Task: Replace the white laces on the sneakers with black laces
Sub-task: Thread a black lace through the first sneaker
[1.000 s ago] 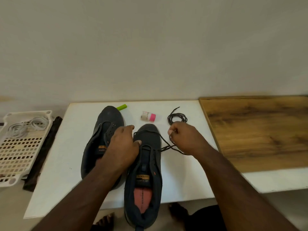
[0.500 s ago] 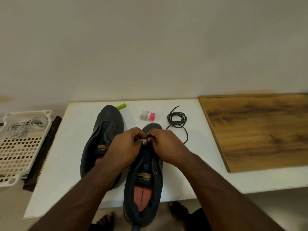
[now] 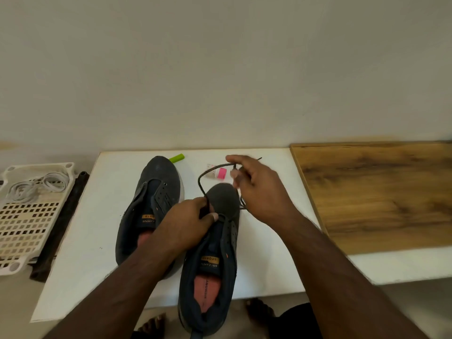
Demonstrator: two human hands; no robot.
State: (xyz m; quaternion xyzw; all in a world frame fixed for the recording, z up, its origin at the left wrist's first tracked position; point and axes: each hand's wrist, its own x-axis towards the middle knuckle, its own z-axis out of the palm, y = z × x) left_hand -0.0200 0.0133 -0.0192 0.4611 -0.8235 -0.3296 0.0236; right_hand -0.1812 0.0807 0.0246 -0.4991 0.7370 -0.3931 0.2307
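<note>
While the nearer sneaker (image 3: 210, 253) is lying on the white worktop (image 3: 80, 253) with its heel hanging over the near edge and its toe pointing away from the person, both hands are working at the lowest eyelets, near the toe. Its long axis is running almost straight from near to far. The left hand (image 3: 188, 221) is resting on the tongue and pinching the black lace (image 3: 202, 185) just where it is coming out of the shoe. From there the lace is rising in a loop, up and to the right, to the right hand (image 3: 256, 189), which is gripping it farther along, above and beyond the toe. So the left hand is the nearer one to the eyelets, and the right one is carrying the free length. I judge that the next threading is depending on this free end coming back toward the eyelets. The second sneaker (image 3: 151, 206) is lying just to the left, without lace. The white laces (image 3: 36, 188) are sitting in a tray (image 3: 27, 231), well apart at the far left.
</note>
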